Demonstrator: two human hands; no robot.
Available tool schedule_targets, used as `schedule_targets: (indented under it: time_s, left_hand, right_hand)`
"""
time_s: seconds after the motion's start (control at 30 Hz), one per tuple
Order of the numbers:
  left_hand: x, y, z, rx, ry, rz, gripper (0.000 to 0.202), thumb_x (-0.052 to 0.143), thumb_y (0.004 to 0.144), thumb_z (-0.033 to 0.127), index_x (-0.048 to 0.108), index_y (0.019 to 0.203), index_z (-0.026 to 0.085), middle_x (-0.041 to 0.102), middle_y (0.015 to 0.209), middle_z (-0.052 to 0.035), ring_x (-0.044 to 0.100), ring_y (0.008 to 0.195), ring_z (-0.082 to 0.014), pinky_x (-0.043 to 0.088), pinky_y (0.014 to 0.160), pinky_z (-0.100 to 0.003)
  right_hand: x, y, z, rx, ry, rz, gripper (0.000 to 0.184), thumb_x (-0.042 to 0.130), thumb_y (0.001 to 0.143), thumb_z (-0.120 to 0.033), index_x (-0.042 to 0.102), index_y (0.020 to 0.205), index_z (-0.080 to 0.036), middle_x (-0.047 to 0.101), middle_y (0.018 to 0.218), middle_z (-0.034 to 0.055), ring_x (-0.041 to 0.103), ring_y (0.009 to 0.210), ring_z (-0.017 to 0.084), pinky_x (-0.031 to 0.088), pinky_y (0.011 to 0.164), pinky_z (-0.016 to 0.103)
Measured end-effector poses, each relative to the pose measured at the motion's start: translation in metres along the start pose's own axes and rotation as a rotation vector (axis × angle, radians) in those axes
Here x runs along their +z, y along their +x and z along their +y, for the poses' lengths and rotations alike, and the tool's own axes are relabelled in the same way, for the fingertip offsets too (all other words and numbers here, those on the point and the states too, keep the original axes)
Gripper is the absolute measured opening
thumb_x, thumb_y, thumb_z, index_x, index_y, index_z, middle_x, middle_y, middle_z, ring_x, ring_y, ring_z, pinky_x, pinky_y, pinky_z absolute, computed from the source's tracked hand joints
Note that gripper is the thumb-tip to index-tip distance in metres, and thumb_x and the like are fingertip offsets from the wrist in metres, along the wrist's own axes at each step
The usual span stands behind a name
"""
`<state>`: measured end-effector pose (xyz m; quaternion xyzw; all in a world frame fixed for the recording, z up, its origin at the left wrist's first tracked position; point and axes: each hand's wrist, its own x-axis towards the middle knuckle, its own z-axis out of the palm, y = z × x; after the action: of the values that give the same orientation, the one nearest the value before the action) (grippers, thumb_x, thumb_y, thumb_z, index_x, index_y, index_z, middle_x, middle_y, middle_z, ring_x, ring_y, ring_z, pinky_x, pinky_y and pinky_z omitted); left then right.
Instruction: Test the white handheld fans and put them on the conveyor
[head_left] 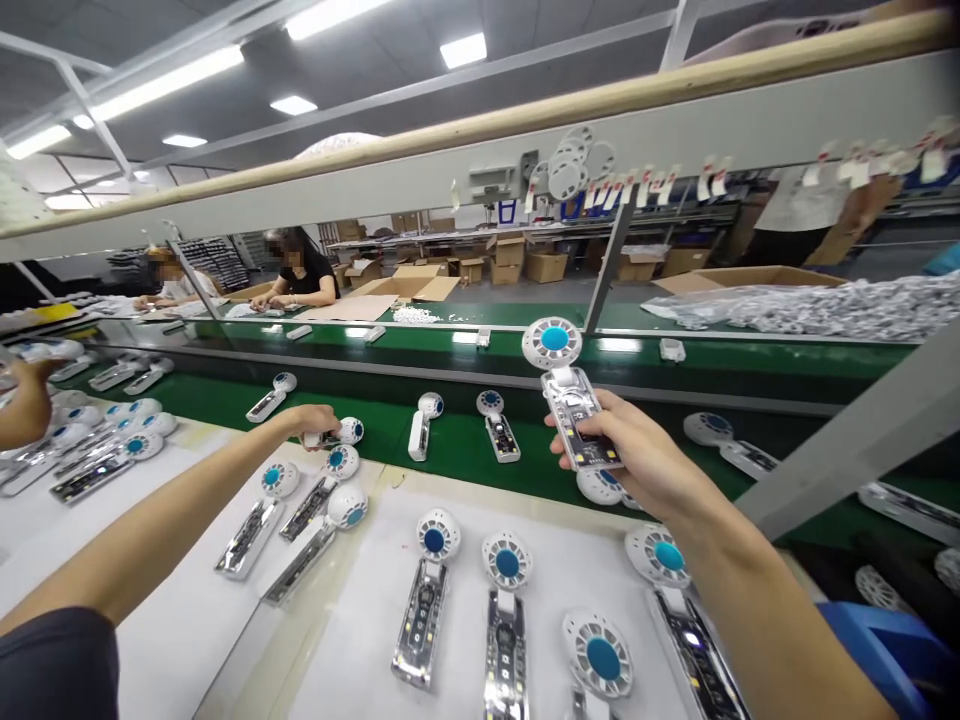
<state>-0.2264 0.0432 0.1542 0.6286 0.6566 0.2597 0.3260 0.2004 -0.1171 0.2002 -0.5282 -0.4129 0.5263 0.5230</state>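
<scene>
My right hand (626, 440) holds up what looks like a small handheld fan (579, 425), with a round white slotted head, a bright blue centre and a rectangular body whose circuit board shows. The thumb lies across the board. My left hand (319, 422) reaches to the near edge of the green belt (390, 440), its fingers closed round the body of another such fan (351, 431). Below it, more fans (277, 480) lie on the white table (345, 620). In front of me rest several others with dark blue centres (433, 540), boards facing up.
Fans (501, 430) also lie spaced along the belt. A grey post (847, 430) slants across at right, near a blue bin (877, 650). Another person's hand (22, 400) is at far left beside crowded fans. Two people sit beyond the belt. White parts (862, 305) are heaped at back right.
</scene>
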Motion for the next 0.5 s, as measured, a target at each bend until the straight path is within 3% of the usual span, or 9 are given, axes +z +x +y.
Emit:
schedule_targets:
  time_s: [0.1,0.23,0.33,0.5]
  left_hand:
    - [-0.007,-0.005,0.019,-0.12,-0.111,-0.084,0.018,0.065,0.095,0.027,0.064,0.104,0.011,0.066,0.089,-0.0037,0.063,0.069,-0.0122,0.055,0.059,-0.025]
    - [0.001,-0.038,0.059,0.038,-0.403,-0.043,0.028,0.056,0.09,0.019,0.056,0.118,0.013,0.067,0.102,-0.0094,0.066,0.072,-0.0156,0.056,0.056,-0.027]
    - [0.025,-0.077,0.095,0.229,-0.609,-0.037,0.041,0.054,0.088,0.021,0.051,0.128,0.018,0.063,0.116,-0.0097,0.066,0.08,-0.016,0.059,0.059,-0.029]
    - [0.087,-0.138,0.142,0.476,-0.993,-0.144,0.065,0.064,0.087,0.022,0.038,0.146,0.023,0.063,0.112,-0.0096,0.066,0.073,-0.018,0.058,0.05,-0.03]
  right_hand:
    - [-0.004,-0.005,0.005,-0.031,-0.004,-0.059,0.036,0.057,0.08,-0.016,0.055,0.116,-0.018,0.07,0.097,0.0062,0.069,0.068,0.016,0.059,0.055,0.026]
    - [-0.008,-0.017,0.005,-0.102,0.031,-0.057,0.047,0.062,0.077,-0.02,0.053,0.122,-0.023,0.069,0.096,0.0023,0.071,0.072,0.017,0.061,0.062,0.03]
    - [-0.002,-0.022,0.002,-0.136,0.069,-0.061,0.053,0.066,0.075,-0.023,0.049,0.125,-0.024,0.071,0.102,0.0028,0.075,0.078,0.021,0.062,0.065,0.033]
    - [0.01,-0.027,0.0,-0.206,0.151,-0.091,0.056,0.072,0.073,-0.026,0.046,0.122,-0.024,0.07,0.112,0.0053,0.077,0.081,0.024,0.063,0.065,0.036]
